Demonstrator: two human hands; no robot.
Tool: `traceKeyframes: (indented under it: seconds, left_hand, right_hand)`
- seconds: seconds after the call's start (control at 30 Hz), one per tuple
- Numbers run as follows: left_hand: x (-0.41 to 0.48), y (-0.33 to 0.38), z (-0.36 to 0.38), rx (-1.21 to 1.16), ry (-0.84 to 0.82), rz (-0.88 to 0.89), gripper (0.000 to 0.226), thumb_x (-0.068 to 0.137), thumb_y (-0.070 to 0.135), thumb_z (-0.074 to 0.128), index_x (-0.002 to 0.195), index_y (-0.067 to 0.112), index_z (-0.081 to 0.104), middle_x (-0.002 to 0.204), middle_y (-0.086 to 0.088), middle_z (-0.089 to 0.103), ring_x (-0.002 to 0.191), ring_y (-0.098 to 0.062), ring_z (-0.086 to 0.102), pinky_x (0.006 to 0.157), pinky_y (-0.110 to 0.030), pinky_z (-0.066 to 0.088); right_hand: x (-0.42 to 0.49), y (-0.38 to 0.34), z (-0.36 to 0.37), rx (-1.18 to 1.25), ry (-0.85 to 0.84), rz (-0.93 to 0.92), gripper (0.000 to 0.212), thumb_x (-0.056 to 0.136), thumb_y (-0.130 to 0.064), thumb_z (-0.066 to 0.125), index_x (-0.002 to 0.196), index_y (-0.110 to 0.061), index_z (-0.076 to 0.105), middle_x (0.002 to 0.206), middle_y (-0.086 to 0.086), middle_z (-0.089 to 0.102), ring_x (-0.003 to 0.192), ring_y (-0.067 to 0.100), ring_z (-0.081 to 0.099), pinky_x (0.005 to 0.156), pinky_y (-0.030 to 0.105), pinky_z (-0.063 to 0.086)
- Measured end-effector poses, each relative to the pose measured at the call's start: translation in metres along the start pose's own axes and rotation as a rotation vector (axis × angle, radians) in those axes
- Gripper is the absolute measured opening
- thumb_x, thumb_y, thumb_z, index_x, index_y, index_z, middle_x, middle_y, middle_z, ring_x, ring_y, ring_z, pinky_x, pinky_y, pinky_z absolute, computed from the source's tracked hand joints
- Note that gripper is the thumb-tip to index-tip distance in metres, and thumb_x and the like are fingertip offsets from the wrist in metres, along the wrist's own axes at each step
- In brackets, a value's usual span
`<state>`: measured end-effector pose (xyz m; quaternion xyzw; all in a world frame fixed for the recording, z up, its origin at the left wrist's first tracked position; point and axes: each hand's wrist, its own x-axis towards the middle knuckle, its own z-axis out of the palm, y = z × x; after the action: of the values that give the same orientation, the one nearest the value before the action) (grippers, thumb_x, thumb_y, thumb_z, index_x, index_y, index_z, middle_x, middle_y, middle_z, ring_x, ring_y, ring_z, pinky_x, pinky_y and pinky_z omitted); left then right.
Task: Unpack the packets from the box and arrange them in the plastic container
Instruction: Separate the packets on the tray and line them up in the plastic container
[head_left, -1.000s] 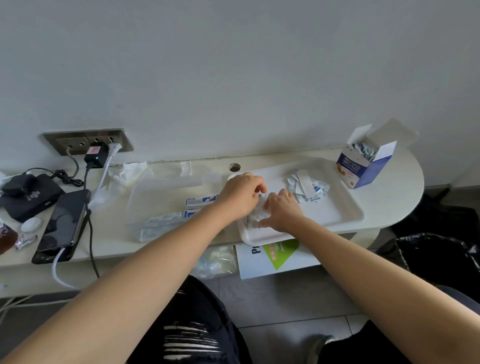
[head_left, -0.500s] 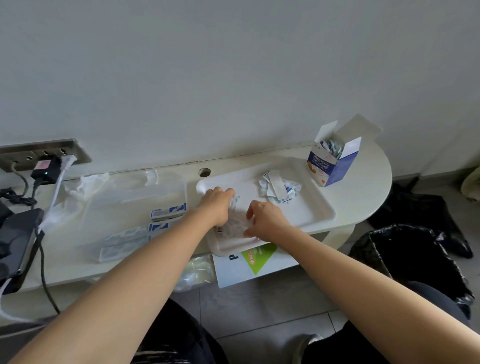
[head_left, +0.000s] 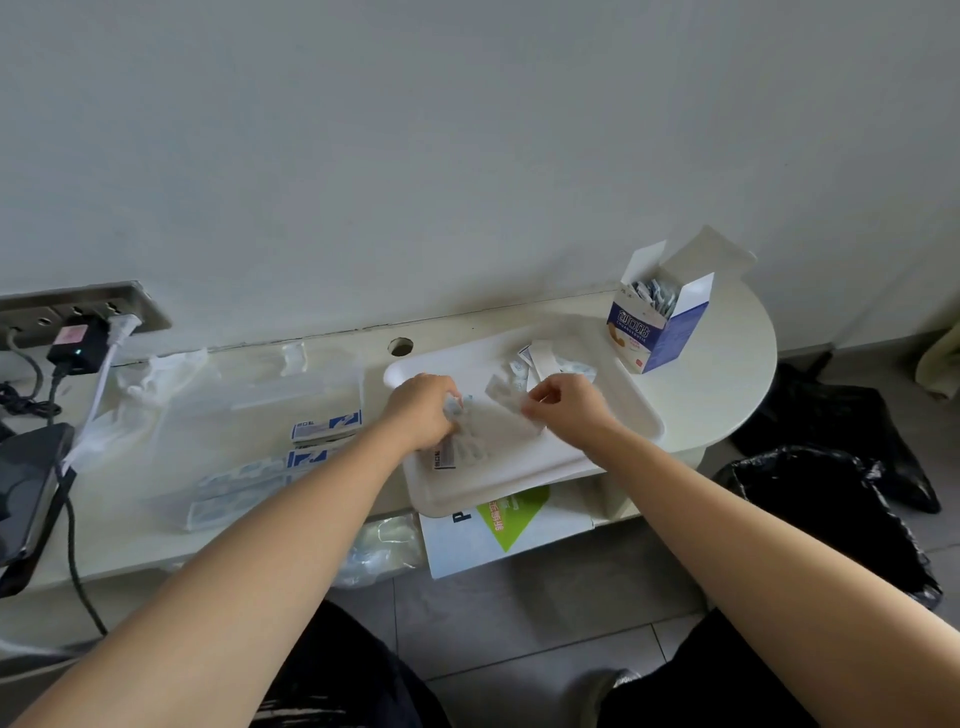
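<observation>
White rectangular plastic tray (head_left: 467, 493) sits on pale rounded desk (head_left: 727, 374), its near edge overhanging desk front. Over tray's left-centre, L hand (head_left: 423, 410) & R hand (head_left: 569, 408) both hold a clear crinkly plastic pouch (head_left: 501, 415) stretched betw. them. L fingers are curled round its left end, knuckles up; R thumb & fingertips pinch its right edge, other fingers tucked in. Pouch's lower end w/ barcode label (head_left: 444, 460) lies on tray floor; contents too blurred to name. Small heap of loose white-and-blue paper packets (head_left: 545, 364) lies at tray's far side, just beyond R hand. Blue-and-white cardboard box (head_left: 657, 330) stands upright just beyond tray's far right corner, flaps open, more packets showing in its mouth. Clear rectangular plastic container (head_left: 249, 415) is on desk just left of tray; inside, on the tray side, lie a few white-and-blue flat packs (head_left: 324, 428), others nearer the front blurred. Round cable hole (head_left: 401, 346) in desk is just behind tray's far left corner. Green-and-white printed sheet (head_left: 511, 525) sticks out from under tray's near edge. Black bin bag (head_left: 831, 504) is on floor right of tray. Far left of tray: grey wall socket strip (head_left: 78, 306) w/ black charger (head_left: 77, 347) plugged in, black phone (head_left: 26, 493) below.
</observation>
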<state>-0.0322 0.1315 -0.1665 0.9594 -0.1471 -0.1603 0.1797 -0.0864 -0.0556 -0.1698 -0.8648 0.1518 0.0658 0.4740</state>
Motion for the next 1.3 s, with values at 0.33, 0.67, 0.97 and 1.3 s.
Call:
traceKeyframes:
  seconds: [0.33, 0.67, 0.97, 1.3]
  left_hand:
    - [-0.008, 0.015, -0.002, -0.921, -0.128, -0.172, 0.018, 0.081, 0.001, 0.072, 0.093, 0.011, 0.063, 0.085, -0.007, 0.065, 0.070, -0.015, 0.063, 0.057, -0.019, 0.053]
    - [-0.013, 0.009, 0.005, -0.953, -0.096, -0.230, 0.017, 0.081, -0.006, 0.069, 0.092, 0.005, 0.063, 0.089, -0.016, 0.065, 0.071, -0.020, 0.064, 0.055, -0.019, 0.056]
    - [-0.007, 0.029, 0.020, -0.710, -0.086, -0.103, 0.029, 0.080, 0.010, 0.075, 0.107, 0.006, 0.064, 0.097, -0.012, 0.070, 0.075, -0.024, 0.069, 0.080, -0.045, 0.058]
    - [-0.003, -0.001, 0.009, 0.144, -0.008, 0.020, 0.074, 0.080, 0.005, 0.065, 0.146, 0.020, 0.034, 0.145, -0.004, 0.039, 0.132, -0.026, 0.035, 0.102, -0.032, 0.036]
  right_hand:
    - [-0.004, -0.009, -0.002, 0.304, -0.277, 0.017, 0.011, 0.086, -0.013, 0.069, 0.080, -0.015, 0.060, 0.084, 0.005, 0.064, 0.077, 0.015, 0.057, 0.070, 0.025, 0.047]
    - [-0.006, 0.002, -0.010, 0.483, -0.086, 0.073, 0.023, 0.088, -0.001, 0.063, 0.110, -0.002, 0.059, 0.087, 0.013, 0.070, 0.072, 0.020, 0.070, 0.064, 0.024, 0.058]
    - [-0.005, 0.002, -0.017, 0.597, -0.063, 0.090, 0.018, 0.087, 0.004, 0.062, 0.105, 0.004, 0.059, 0.087, 0.019, 0.068, 0.068, 0.022, 0.069, 0.064, 0.026, 0.060]
    - [-0.006, 0.009, -0.014, 0.584, -0.147, 0.184, 0.018, 0.087, 0.002, 0.063, 0.104, -0.004, 0.058, 0.092, 0.017, 0.067, 0.076, 0.025, 0.070, 0.068, 0.029, 0.060]
